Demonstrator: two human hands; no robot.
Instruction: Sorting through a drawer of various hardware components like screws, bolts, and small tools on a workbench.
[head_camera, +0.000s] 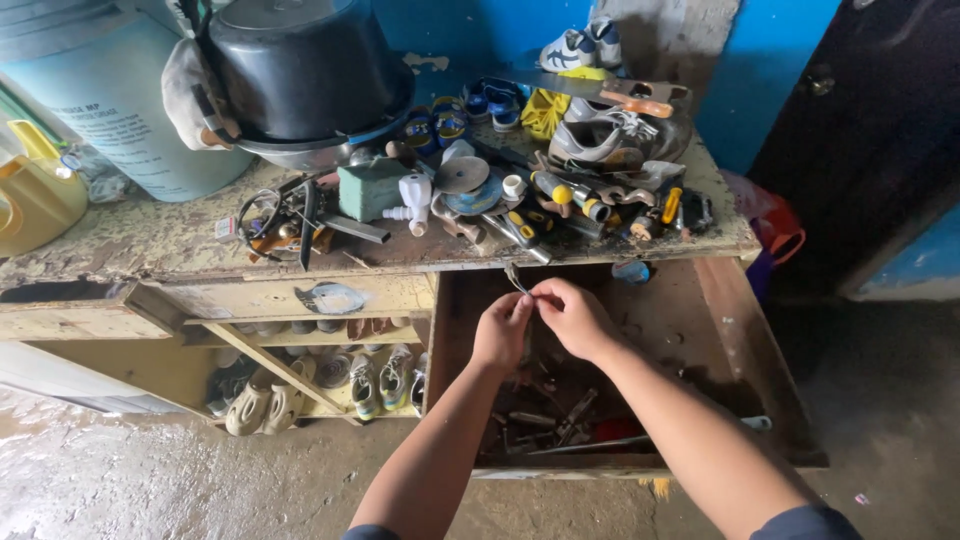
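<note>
Nearest, both forearms reaching in over an open wooden drawer (745, 350) littered with dim metal tools (560, 415), hard to tell apart. Above it, left hand (503, 330) and right hand (575, 315) meeting, fingers of both pinched together on a small bent metal piece (516, 279), too small to identify. Beyond, a worktop (150, 240) crowded with screwdrivers (545, 215), a grinding disc (462, 174), sneakers (605, 140). Farthest, a black bucket (300, 65), top cut off.

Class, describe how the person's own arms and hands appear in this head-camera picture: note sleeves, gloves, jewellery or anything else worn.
Both forearms are bare. The left hand and right hand wear no gloves, and no rings or watch show. Dark blue short sleeves just show at the bottom edge of the picture.
</note>
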